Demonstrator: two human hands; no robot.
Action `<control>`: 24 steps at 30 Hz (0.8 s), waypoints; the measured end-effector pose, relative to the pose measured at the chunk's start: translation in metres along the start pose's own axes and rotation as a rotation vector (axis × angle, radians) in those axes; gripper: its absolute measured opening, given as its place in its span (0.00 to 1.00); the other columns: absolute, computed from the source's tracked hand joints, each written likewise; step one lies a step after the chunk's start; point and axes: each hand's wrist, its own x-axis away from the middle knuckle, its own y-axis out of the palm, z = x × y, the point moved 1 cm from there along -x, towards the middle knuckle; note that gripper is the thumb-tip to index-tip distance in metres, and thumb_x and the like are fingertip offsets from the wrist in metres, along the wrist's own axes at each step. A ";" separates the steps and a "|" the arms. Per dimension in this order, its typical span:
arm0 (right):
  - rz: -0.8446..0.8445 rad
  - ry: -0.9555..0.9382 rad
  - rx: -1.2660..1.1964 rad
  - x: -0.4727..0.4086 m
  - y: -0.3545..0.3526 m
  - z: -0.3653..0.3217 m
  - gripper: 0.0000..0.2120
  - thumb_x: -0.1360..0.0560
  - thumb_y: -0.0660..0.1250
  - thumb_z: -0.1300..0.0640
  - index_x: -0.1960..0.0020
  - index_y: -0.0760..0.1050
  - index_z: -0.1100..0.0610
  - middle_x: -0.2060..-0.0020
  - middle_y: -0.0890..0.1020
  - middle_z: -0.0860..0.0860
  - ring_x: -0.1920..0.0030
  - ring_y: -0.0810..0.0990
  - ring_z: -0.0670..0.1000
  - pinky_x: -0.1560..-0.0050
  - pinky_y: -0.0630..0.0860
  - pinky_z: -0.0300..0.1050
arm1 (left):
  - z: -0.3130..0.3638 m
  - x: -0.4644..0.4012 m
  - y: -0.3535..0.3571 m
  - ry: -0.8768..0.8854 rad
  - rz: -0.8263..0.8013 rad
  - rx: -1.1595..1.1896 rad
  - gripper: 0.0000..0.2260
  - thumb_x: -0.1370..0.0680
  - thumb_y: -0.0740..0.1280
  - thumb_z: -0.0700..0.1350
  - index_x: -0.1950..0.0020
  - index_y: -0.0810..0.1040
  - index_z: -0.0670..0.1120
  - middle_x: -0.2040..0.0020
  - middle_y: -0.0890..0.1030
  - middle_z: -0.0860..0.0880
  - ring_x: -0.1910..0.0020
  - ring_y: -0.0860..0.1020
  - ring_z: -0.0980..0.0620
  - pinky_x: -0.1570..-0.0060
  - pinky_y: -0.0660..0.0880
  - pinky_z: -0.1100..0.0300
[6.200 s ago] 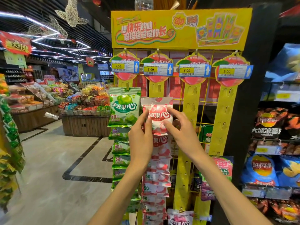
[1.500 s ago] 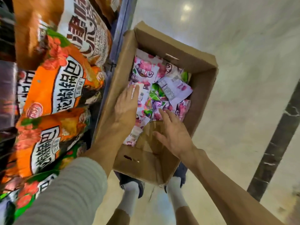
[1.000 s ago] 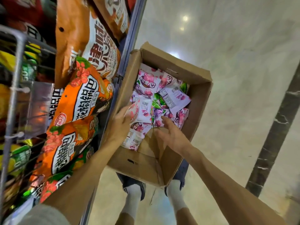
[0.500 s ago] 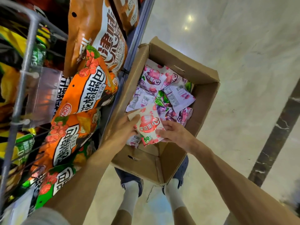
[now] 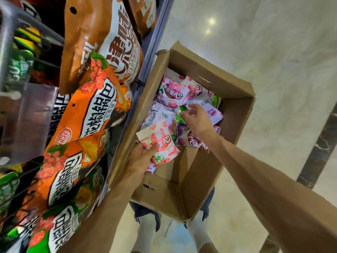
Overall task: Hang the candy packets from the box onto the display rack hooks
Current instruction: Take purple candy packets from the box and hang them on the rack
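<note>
1. Head view, far left: a wire shelf rack (image 5: 11,57) shows as blurred grey bars with dark green and yellow bags behind it, too smeared to read.
2. Beside it hang glossy orange snack bags (image 5: 87,114), crinkled plastic with bold white label panels, overlapping one another down the shelf.
3. Left hand (image 5: 140,159) grips a red-and-white candy packet (image 5: 160,143) at its left edge, thumb on the printed face. This flat, shiny rectangle lies over the box's near-left side, its long axis running from upper left to lower right, the "50%" end nearest the person.
4. An open cardboard box (image 5: 235,114), matte brown with creased flaps, sits on the floor and touches the shelf's blue-grey base edge.
5. Inside lie loose purple candy packets (image 5: 173,90), foil-like and wrinkled, heaped at the far end.
6. Right hand (image 5: 198,121) reaches into the heap, fingertips curled on what seems a green packet (image 5: 179,117).
7. Pale marble floor (image 5: 273,52), polished, reflects ceiling lights; a dark veined strip crosses at right.
</note>
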 end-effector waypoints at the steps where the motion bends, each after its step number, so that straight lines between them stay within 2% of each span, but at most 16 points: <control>1: 0.029 -0.016 -0.008 -0.010 0.006 -0.004 0.25 0.19 0.68 0.47 0.27 0.66 0.57 0.45 0.79 0.52 0.54 0.79 0.49 0.57 0.76 0.41 | -0.003 -0.004 -0.002 -0.001 0.018 -0.003 0.18 0.23 0.74 0.48 0.34 0.78 0.47 0.40 0.85 0.48 0.44 0.85 0.47 0.39 0.80 0.42; 3: 0.101 -0.016 -0.012 -0.029 0.019 -0.010 0.25 0.20 0.70 0.46 0.31 0.66 0.58 0.50 0.78 0.51 0.57 0.78 0.49 0.61 0.75 0.41 | -0.010 -0.013 -0.006 0.007 0.050 -0.050 0.19 0.24 0.75 0.51 0.34 0.78 0.48 0.41 0.85 0.49 0.45 0.85 0.47 0.41 0.81 0.42; 4: 0.132 -0.010 -0.026 -0.040 0.026 -0.011 0.27 0.22 0.72 0.46 0.32 0.66 0.58 0.49 0.78 0.52 0.54 0.78 0.50 0.56 0.77 0.43 | -0.013 -0.017 -0.008 0.013 0.060 -0.068 0.19 0.23 0.75 0.51 0.34 0.78 0.48 0.41 0.85 0.49 0.45 0.85 0.47 0.42 0.82 0.43; 6: 0.182 0.008 -0.044 -0.056 0.039 -0.013 0.34 0.27 0.74 0.42 0.30 0.65 0.58 0.41 0.78 0.55 0.43 0.79 0.55 0.40 0.79 0.53 | -0.018 -0.022 -0.011 0.020 0.073 -0.070 0.18 0.23 0.74 0.51 0.35 0.79 0.48 0.42 0.86 0.50 0.47 0.86 0.49 0.45 0.83 0.46; 8: 0.210 0.049 -0.032 -0.075 0.048 -0.006 0.39 0.31 0.75 0.41 0.28 0.64 0.56 0.37 0.77 0.57 0.39 0.80 0.60 0.36 0.78 0.58 | -0.022 -0.025 -0.012 0.031 0.063 -0.074 0.17 0.22 0.73 0.50 0.35 0.78 0.48 0.43 0.85 0.51 0.48 0.85 0.51 0.50 0.84 0.54; 10: 0.210 0.066 -0.077 -0.076 0.048 -0.006 0.35 0.30 0.77 0.45 0.29 0.66 0.55 0.38 0.79 0.56 0.43 0.82 0.57 0.41 0.81 0.53 | -0.026 -0.025 -0.014 0.033 0.049 -0.073 0.15 0.21 0.73 0.48 0.35 0.77 0.48 0.44 0.85 0.52 0.50 0.85 0.54 0.58 0.83 0.62; 12: 0.206 0.065 -0.119 -0.062 0.041 -0.010 0.25 0.25 0.76 0.54 0.33 0.70 0.57 0.45 0.81 0.52 0.52 0.81 0.50 0.57 0.80 0.34 | -0.029 -0.023 -0.016 0.010 0.049 -0.054 0.15 0.21 0.73 0.46 0.35 0.78 0.47 0.44 0.85 0.51 0.52 0.85 0.56 0.60 0.83 0.62; 13: 0.197 0.068 -0.110 -0.055 0.037 -0.008 0.21 0.24 0.74 0.56 0.35 0.71 0.58 0.49 0.81 0.51 0.56 0.80 0.47 0.64 0.76 0.29 | -0.028 -0.021 -0.016 0.005 0.046 -0.054 0.15 0.21 0.72 0.45 0.35 0.78 0.46 0.45 0.85 0.51 0.53 0.85 0.56 0.62 0.82 0.63; 14: 0.183 0.066 -0.115 -0.046 0.031 -0.004 0.18 0.23 0.74 0.57 0.37 0.72 0.58 0.51 0.82 0.51 0.59 0.80 0.47 0.65 0.76 0.30 | -0.027 -0.017 -0.017 0.003 0.038 -0.061 0.14 0.21 0.72 0.45 0.36 0.77 0.47 0.46 0.85 0.52 0.55 0.85 0.57 0.64 0.81 0.64; 16: 0.142 0.072 -0.160 -0.025 0.017 0.002 0.16 0.22 0.74 0.57 0.38 0.73 0.56 0.52 0.84 0.49 0.58 0.82 0.45 0.58 0.80 0.38 | -0.023 -0.007 -0.017 0.002 0.021 -0.070 0.12 0.20 0.72 0.45 0.38 0.77 0.49 0.47 0.85 0.52 0.57 0.85 0.58 0.67 0.80 0.66; 19: 0.077 0.120 -0.189 0.009 -0.003 0.008 0.14 0.22 0.73 0.57 0.41 0.71 0.55 0.55 0.84 0.50 0.64 0.84 0.42 0.61 0.80 0.36 | -0.013 0.011 -0.019 -0.011 0.003 -0.056 0.10 0.20 0.72 0.46 0.40 0.79 0.50 0.47 0.86 0.53 0.55 0.86 0.57 0.65 0.80 0.66; 20: 0.050 0.129 -0.190 0.021 -0.010 0.011 0.15 0.22 0.73 0.56 0.40 0.72 0.56 0.53 0.85 0.52 0.63 0.85 0.44 0.59 0.82 0.39 | -0.009 0.018 -0.018 -0.010 0.005 -0.064 0.09 0.20 0.72 0.46 0.41 0.79 0.50 0.49 0.86 0.55 0.56 0.86 0.59 0.65 0.79 0.67; 22: -0.014 0.137 -0.196 0.050 -0.023 0.015 0.18 0.22 0.74 0.55 0.36 0.73 0.59 0.48 0.86 0.56 0.54 0.87 0.53 0.47 0.84 0.50 | 0.001 0.032 -0.017 0.006 0.008 -0.065 0.07 0.20 0.71 0.45 0.42 0.79 0.51 0.55 0.86 0.59 0.58 0.85 0.61 0.66 0.78 0.68; 24: -0.068 0.149 -0.233 0.080 -0.035 0.016 0.18 0.22 0.74 0.56 0.35 0.75 0.60 0.46 0.86 0.56 0.51 0.87 0.54 0.43 0.83 0.55 | 0.014 0.051 -0.015 0.010 -0.001 -0.050 0.07 0.20 0.71 0.44 0.43 0.79 0.52 0.57 0.86 0.61 0.55 0.85 0.59 0.64 0.79 0.67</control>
